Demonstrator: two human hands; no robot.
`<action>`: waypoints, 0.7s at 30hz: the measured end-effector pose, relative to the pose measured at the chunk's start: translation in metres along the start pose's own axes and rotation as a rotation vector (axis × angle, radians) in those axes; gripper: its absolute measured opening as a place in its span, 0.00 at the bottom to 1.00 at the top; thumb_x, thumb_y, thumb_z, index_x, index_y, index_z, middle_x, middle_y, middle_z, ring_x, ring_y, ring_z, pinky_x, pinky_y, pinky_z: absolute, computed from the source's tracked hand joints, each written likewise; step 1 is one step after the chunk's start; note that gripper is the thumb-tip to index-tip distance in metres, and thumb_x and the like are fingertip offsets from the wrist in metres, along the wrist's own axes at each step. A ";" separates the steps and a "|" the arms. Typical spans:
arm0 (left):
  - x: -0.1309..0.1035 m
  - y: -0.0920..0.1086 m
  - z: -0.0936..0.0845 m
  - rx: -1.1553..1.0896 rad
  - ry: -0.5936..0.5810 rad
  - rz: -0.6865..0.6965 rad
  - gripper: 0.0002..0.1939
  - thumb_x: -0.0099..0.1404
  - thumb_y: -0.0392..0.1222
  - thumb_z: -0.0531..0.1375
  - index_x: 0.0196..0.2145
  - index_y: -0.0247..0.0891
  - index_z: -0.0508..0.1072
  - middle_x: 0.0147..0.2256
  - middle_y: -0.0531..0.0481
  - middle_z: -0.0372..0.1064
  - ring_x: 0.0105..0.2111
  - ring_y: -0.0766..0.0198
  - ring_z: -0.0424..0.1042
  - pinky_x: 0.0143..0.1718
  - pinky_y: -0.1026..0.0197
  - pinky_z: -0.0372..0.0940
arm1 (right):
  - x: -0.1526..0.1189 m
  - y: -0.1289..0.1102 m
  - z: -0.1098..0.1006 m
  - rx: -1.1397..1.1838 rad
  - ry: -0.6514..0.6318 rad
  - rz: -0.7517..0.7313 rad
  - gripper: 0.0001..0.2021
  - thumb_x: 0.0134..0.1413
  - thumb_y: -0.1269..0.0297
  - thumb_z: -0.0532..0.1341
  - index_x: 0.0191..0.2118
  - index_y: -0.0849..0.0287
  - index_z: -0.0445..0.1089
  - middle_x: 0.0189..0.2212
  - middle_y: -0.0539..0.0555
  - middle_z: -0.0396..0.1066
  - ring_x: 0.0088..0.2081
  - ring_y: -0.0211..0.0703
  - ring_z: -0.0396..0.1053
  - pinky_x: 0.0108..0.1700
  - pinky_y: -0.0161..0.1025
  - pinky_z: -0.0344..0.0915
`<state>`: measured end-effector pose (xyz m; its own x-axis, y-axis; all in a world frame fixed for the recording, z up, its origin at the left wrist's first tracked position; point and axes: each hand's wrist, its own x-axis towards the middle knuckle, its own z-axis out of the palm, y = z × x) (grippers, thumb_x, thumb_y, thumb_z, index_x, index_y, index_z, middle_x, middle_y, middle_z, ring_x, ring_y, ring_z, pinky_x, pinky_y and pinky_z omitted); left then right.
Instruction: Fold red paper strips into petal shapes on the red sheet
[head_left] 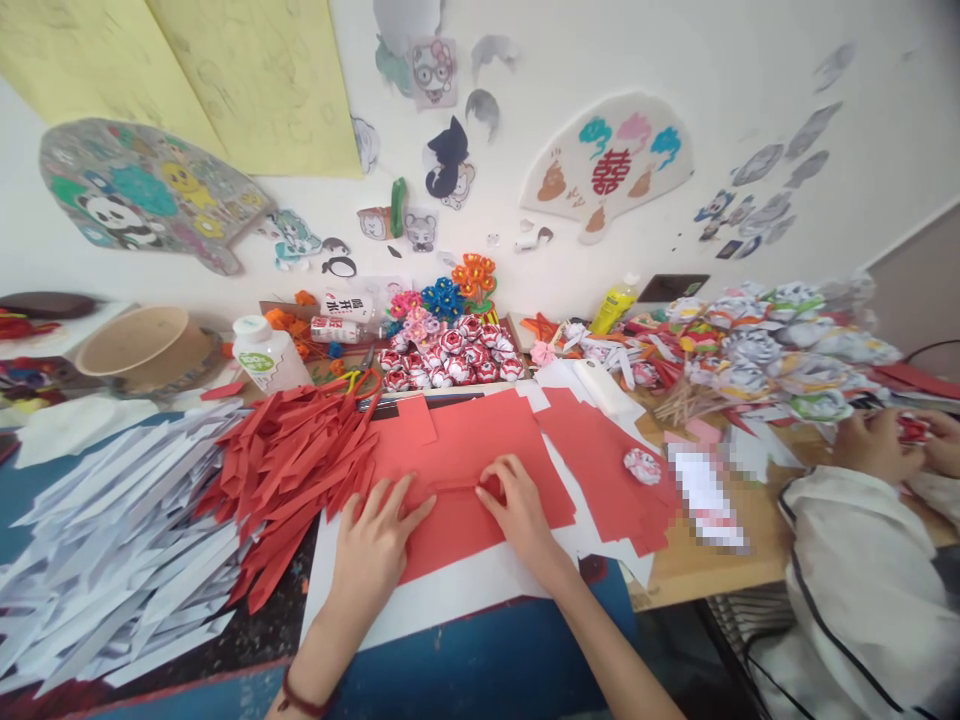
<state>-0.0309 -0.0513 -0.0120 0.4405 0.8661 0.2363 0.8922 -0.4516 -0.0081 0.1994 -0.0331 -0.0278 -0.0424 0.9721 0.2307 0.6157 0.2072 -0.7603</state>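
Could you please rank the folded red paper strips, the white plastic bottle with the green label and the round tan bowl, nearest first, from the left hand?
From the left hand:
1. Folded red paper strips, just left of it.
2. White plastic bottle, behind the strips.
3. Round tan bowl, farther left, towards the wall.

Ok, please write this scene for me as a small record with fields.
left hand: fingers spread on stacked red paper sheets
right hand: grip at the right end of a narrow red paper strip
left side: pile of folded red strips, pile of folded white strips
behind: red-and-white paper flowers
far right: another person's hands
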 end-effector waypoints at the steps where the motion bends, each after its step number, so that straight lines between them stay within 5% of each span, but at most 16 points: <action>1: 0.002 0.002 -0.001 -0.027 0.020 -0.026 0.27 0.60 0.26 0.53 0.49 0.54 0.76 0.59 0.49 0.65 0.55 0.44 0.63 0.49 0.39 0.55 | 0.000 0.001 0.001 -0.002 0.001 0.001 0.06 0.58 0.74 0.58 0.38 0.55 0.65 0.40 0.52 0.64 0.40 0.44 0.68 0.43 0.41 0.66; 6: 0.029 0.016 0.000 -0.247 0.146 -0.243 0.16 0.69 0.41 0.53 0.51 0.49 0.73 0.49 0.46 0.72 0.47 0.51 0.66 0.44 0.47 0.58 | -0.001 0.002 0.004 -0.011 0.015 0.001 0.07 0.58 0.74 0.59 0.40 0.55 0.65 0.41 0.53 0.64 0.42 0.44 0.68 0.45 0.42 0.67; 14: 0.054 0.022 0.012 -0.304 -0.005 -0.226 0.07 0.68 0.45 0.55 0.37 0.42 0.72 0.42 0.48 0.69 0.43 0.54 0.64 0.40 0.54 0.55 | 0.001 -0.004 -0.009 -0.013 -0.085 -0.024 0.11 0.60 0.70 0.59 0.48 0.53 0.66 0.45 0.54 0.63 0.46 0.47 0.68 0.48 0.45 0.67; 21: 0.052 0.014 0.009 -0.380 -0.032 -0.195 0.06 0.68 0.45 0.56 0.37 0.43 0.72 0.43 0.49 0.69 0.44 0.55 0.64 0.41 0.54 0.54 | 0.012 -0.011 -0.019 -0.092 -0.213 -0.095 0.02 0.60 0.68 0.61 0.38 0.55 0.67 0.41 0.52 0.64 0.41 0.43 0.67 0.45 0.41 0.65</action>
<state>0.0057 -0.0105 -0.0088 0.2755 0.9465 0.1679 0.8615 -0.3206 0.3937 0.2075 -0.0262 -0.0055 -0.2626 0.9519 0.1579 0.6695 0.2977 -0.6806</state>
